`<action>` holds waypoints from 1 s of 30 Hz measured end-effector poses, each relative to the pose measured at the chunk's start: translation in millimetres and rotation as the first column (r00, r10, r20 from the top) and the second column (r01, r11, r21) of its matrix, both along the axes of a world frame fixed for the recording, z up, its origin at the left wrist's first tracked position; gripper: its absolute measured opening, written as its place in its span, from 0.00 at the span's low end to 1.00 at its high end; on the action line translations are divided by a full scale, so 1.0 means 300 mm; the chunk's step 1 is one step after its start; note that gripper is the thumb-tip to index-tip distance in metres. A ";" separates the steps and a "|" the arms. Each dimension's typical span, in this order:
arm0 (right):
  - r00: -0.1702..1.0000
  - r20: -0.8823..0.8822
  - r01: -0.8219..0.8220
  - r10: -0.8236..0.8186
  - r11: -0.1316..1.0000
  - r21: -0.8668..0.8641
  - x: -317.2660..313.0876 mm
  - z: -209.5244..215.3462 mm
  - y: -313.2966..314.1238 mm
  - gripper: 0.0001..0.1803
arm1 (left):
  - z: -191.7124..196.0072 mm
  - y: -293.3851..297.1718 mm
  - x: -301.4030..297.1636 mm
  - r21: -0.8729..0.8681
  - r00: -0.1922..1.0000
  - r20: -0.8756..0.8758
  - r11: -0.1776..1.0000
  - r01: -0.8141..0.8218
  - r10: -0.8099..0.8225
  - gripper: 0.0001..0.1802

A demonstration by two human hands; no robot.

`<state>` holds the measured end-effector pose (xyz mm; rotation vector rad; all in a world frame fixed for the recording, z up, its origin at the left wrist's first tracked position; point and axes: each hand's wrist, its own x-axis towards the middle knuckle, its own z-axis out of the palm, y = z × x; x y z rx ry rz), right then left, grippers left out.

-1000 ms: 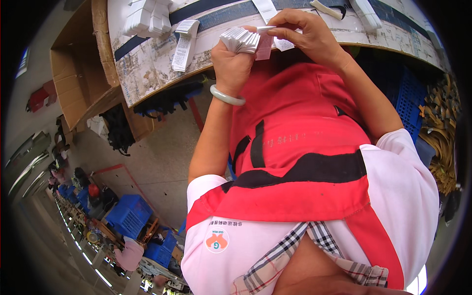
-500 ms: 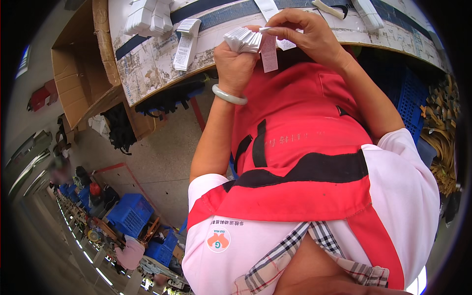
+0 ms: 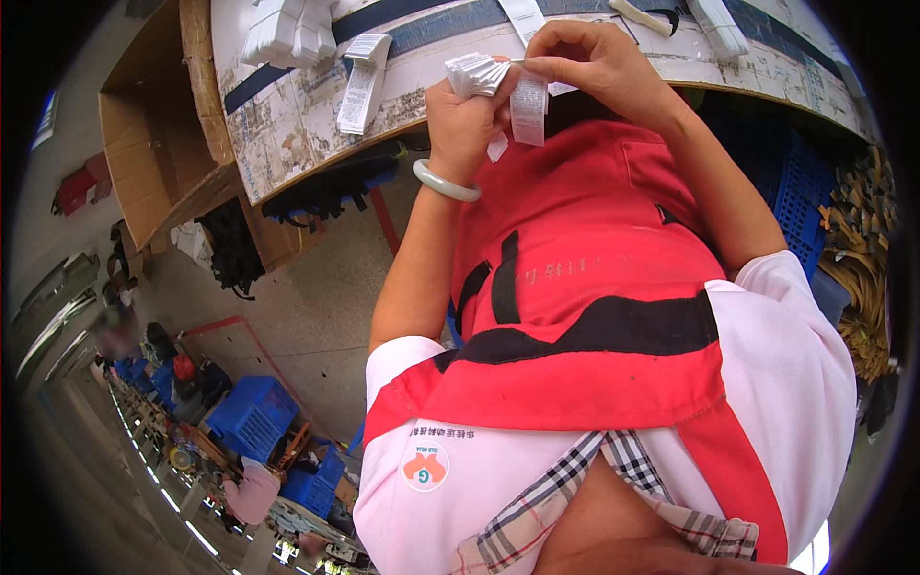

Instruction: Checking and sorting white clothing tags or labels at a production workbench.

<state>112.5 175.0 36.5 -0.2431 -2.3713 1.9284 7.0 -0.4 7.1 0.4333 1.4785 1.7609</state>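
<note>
My left hand (image 3: 464, 125) is closed round a fanned stack of white printed labels (image 3: 475, 75), held upright just in front of the table edge. Close beside it, my right hand (image 3: 599, 72) pinches the top of a single label strip (image 3: 529, 110), which hangs down over my red apron (image 3: 575, 220). A small white end of label pokes out below my left fingers. On the table lies another label bundle (image 3: 362, 91), its strip trailing toward the near edge. Further back at the left stand thicker stacks of white labels (image 3: 287, 31).
The worn table (image 3: 287, 144) spans the top. An open cardboard box (image 3: 158, 144) stands at its left, with black straps (image 3: 331, 182) hanging below the edge. A blue crate (image 3: 795, 192) is at the right. Blue baskets (image 3: 254, 417) and a person in pink (image 3: 254, 494) show at lower left.
The hanging label strip has turned and shifted slightly right, its print now facing me. My left hand has risen a little to the right, and a label end now shows beneath it.
</note>
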 end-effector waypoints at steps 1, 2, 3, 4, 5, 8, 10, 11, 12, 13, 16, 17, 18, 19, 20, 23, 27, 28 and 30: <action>0.991 0.108 -0.050 0.077 0.971 -0.236 -0.006 0.016 0.004 0.07 | -0.001 -0.004 -0.002 -0.002 1.000 -0.001 1.000 -0.005 0.005 0.07; 0.963 0.184 -0.124 0.195 0.932 -0.339 0.003 0.057 0.003 0.06 | -0.004 -0.007 -0.004 0.071 0.982 0.182 0.997 0.034 -0.047 0.09; 0.962 0.183 -0.130 0.202 0.931 -0.342 0.000 0.060 -0.018 0.06 | -0.008 -0.010 -0.007 0.150 0.929 0.354 0.987 0.059 -0.109 0.12; 0.984 0.127 -0.079 0.124 0.946 -0.315 -0.001 0.063 -0.040 0.07 | -0.010 -0.007 -0.002 0.155 0.925 0.349 0.983 0.102 -0.151 0.20; 0.997 0.069 -0.026 0.048 0.957 -0.290 -0.002 0.057 -0.057 0.07 | -0.011 -0.003 0.011 0.156 0.924 0.350 0.982 0.105 -0.154 0.20; 0.999 -0.020 0.047 -0.050 0.989 -0.140 -0.007 -0.007 -0.080 0.08 | -0.013 0.002 0.039 0.193 0.906 0.369 0.971 0.145 -0.208 0.37; 0.994 -0.027 0.108 -0.108 0.994 -0.026 -0.005 -0.013 -0.089 0.10 | -0.021 -0.003 0.043 0.203 0.917 0.335 0.967 0.154 -0.217 0.35; 0.993 -0.042 0.113 -0.113 0.993 0.020 -0.001 -0.015 -0.094 0.10 | -0.023 -0.008 0.046 0.213 0.927 0.300 0.963 0.167 -0.227 0.33; 0.992 -0.057 0.120 -0.116 0.991 0.065 0.003 -0.018 -0.098 0.10 | -0.024 -0.013 0.050 0.166 0.936 0.298 0.975 0.145 -0.190 0.23; 0.992 -0.058 0.120 -0.117 0.991 0.065 0.005 -0.032 -0.098 0.10 | -0.027 -0.015 0.044 0.166 0.936 0.297 0.975 0.145 -0.190 0.23; 0.979 -0.157 0.141 -0.126 0.986 0.089 0.005 -0.070 -0.089 0.11 | -0.025 -0.024 0.032 0.178 0.902 0.324 0.955 0.237 -0.284 0.09; 0.983 -0.155 0.112 -0.093 0.986 0.120 0.004 -0.066 -0.083 0.12 | -0.028 -0.027 0.030 0.178 0.902 0.325 0.955 0.236 -0.283 0.09; 0.986 -0.152 0.084 -0.061 0.985 0.150 0.003 -0.060 -0.078 0.12 | -0.033 -0.032 0.025 0.184 0.890 0.362 0.957 0.224 -0.278 0.09; 0.987 -0.152 0.083 -0.060 0.985 0.150 0.003 -0.048 -0.072 0.12 | -0.033 -0.036 0.023 0.190 0.876 0.399 0.959 0.211 -0.272 0.09; 0.989 -0.146 0.051 -0.020 0.976 0.212 0.003 -0.031 -0.065 0.12 | -0.033 -0.039 0.021 0.190 0.875 0.400 0.959 0.211 -0.272 0.09; 0.985 -0.170 0.041 0.009 0.957 0.288 0.002 -0.015 -0.072 0.15 | -0.017 -0.044 0.022 0.170 0.891 0.350 0.955 0.243 -0.289 0.09; 0.986 0.027 -0.167 0.165 0.957 0.236 -0.014 0.026 -0.051 0.19 | -0.007 -0.056 0.028 0.113 0.910 0.246 0.942 0.315 -0.333 0.10; 0.995 0.033 -0.096 0.099 0.993 -0.069 -0.014 0.037 -0.063 0.13 | -0.004 -0.055 0.030 0.154 0.909 0.219 0.933 0.326 -0.354 0.10; 0.995 0.046 -0.080 0.091 0.978 -0.194 -0.008 0.019 -0.041 0.11 | 0.011 -0.047 0.028 0.148 0.891 0.211 0.914 0.378 -0.403 0.11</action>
